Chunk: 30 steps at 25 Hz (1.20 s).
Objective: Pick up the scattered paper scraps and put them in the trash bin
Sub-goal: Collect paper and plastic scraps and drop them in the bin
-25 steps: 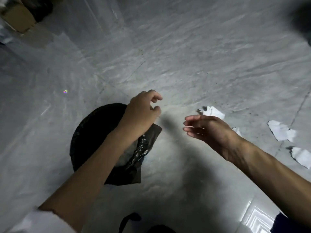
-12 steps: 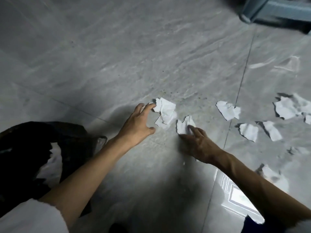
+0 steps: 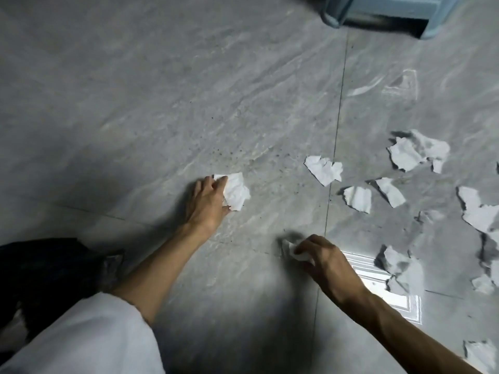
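Paper scraps are now gripped in both hands, where half a second ago they were only being reached for. The left hand (image 3: 209, 203), at the centre of the frame, is closed with fingers and thumb on a crumpled white scrap (image 3: 235, 191) that touches the floor (image 3: 162, 103). The right hand (image 3: 321, 259), lower and to the right, is curled round a small wad (image 3: 295, 253), which has been drawn back from where it lay; blur hides whether it is lifted clear.

Two pieces are thus judged ready for carrying, while many loose scraps (image 3: 325, 170) remain spread over the right side of the frame.

The trash bin (image 3: 51, 268), dark and bag-lined, is cut off at the lower left edge and partly covered by a white sleeve (image 3: 89, 338). A pale blue object (image 3: 383, 9) is cropped at the upper right and cannot be identified.
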Each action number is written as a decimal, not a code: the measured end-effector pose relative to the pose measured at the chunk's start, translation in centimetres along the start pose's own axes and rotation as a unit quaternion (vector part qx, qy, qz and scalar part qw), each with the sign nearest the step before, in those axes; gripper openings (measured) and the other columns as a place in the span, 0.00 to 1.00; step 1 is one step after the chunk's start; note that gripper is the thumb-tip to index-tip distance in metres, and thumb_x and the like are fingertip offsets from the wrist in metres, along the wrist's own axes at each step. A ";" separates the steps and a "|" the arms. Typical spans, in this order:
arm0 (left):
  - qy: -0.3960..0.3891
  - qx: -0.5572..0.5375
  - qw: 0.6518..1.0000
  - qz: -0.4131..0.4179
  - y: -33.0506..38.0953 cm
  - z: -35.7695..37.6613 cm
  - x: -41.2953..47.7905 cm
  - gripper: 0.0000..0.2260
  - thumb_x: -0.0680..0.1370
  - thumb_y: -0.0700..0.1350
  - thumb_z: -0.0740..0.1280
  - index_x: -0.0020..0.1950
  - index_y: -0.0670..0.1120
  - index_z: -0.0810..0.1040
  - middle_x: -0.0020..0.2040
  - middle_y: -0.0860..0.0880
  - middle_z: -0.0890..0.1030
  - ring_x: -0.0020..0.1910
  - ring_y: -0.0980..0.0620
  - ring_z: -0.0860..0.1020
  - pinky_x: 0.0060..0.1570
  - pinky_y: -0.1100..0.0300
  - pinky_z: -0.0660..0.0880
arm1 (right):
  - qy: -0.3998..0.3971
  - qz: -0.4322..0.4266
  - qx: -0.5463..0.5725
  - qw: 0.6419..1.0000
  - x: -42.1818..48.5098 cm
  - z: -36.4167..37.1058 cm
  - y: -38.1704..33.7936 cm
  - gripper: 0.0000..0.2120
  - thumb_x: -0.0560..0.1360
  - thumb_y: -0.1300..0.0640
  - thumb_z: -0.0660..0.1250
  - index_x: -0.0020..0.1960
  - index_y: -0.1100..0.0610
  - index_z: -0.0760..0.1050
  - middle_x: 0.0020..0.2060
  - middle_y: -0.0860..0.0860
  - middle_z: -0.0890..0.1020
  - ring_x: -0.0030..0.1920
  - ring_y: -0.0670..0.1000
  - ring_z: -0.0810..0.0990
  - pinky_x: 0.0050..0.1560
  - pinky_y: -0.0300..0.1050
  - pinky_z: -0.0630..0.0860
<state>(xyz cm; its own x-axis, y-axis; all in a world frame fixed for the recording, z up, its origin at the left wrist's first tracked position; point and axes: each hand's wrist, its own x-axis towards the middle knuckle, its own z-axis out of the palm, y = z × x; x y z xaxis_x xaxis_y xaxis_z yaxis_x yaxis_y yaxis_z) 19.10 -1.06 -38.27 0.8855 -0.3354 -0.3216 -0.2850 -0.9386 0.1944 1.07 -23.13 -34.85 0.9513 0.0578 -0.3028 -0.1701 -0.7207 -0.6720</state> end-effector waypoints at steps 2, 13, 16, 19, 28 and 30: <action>0.017 -0.066 0.998 -0.003 0.0 0.1 -0.2 0.20 0.71 0.37 0.70 0.62 0.43 0.73 0.59 0.40 0.78 0.56 0.41 0.75 0.56 0.52 0.72 | -0.011 0.014 -0.014 1.000 0.4 1.3 -0.2 0.21 0.74 0.61 0.68 0.66 0.56 0.73 0.59 0.53 0.78 0.57 0.54 0.79 0.54 0.35 0.71; -0.026 -0.209 0.977 -0.026 6.0 -3.7 -2.6 0.04 0.67 0.40 0.73 0.40 0.45 0.82 0.44 0.44 0.83 0.46 0.43 0.79 0.41 0.59 0.69 | 0.093 0.056 -0.221 0.969 -2.8 -2.6 5.2 0.05 0.73 0.61 0.69 0.46 0.62 0.78 0.59 0.61 0.78 0.59 0.63 0.75 0.54 0.54 0.76; -0.046 -0.252 0.965 0.053 10.7 -4.5 -3.2 0.05 0.65 0.40 0.74 0.38 0.48 0.80 0.48 0.48 0.81 0.48 0.47 0.79 0.48 0.58 0.73 | 0.157 0.244 -0.212 0.933 -6.7 -4.3 9.4 0.07 0.73 0.63 0.68 0.50 0.65 0.77 0.65 0.65 0.73 0.61 0.69 0.70 0.60 0.59 0.72; -0.052 -0.252 0.959 0.121 13.8 -4.4 -3.4 0.06 0.66 0.39 0.74 0.39 0.48 0.81 0.57 0.49 0.79 0.53 0.51 0.78 0.51 0.65 0.68 | 0.133 0.263 -0.150 0.944 -9.7 -3.8 11.1 0.07 0.71 0.67 0.66 0.47 0.58 0.78 0.57 0.59 0.75 0.51 0.63 0.72 0.47 0.54 0.75; -0.089 -0.072 0.960 0.254 24.7 2.3 0.0 0.11 0.68 0.33 0.68 0.48 0.40 0.82 0.68 0.39 0.71 0.67 0.39 0.69 0.65 0.57 0.63 | 0.240 0.279 0.025 0.929 -14.2 -9.6 12.7 0.16 0.72 0.55 0.72 0.31 0.61 0.71 0.30 0.52 0.74 0.31 0.52 0.73 0.34 0.42 0.65; -0.103 -0.033 0.962 0.252 26.6 3.7 0.8 0.11 0.68 0.35 0.69 0.50 0.42 0.81 0.70 0.40 0.68 0.68 0.39 0.66 0.66 0.54 0.63 | 0.249 0.282 0.043 0.926 -16.1 -11.0 12.4 0.14 0.72 0.57 0.72 0.31 0.58 0.72 0.31 0.53 0.77 0.32 0.53 0.75 0.33 0.42 0.67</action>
<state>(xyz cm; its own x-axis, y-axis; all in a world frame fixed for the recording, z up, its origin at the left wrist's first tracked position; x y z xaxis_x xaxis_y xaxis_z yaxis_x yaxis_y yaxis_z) 10.91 -26.57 -36.78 0.5474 -0.7615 -0.3470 -0.6291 -0.6480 0.4293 -13.57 -40.56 -30.85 0.7020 -0.6520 -0.2865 -0.6749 -0.4804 -0.5601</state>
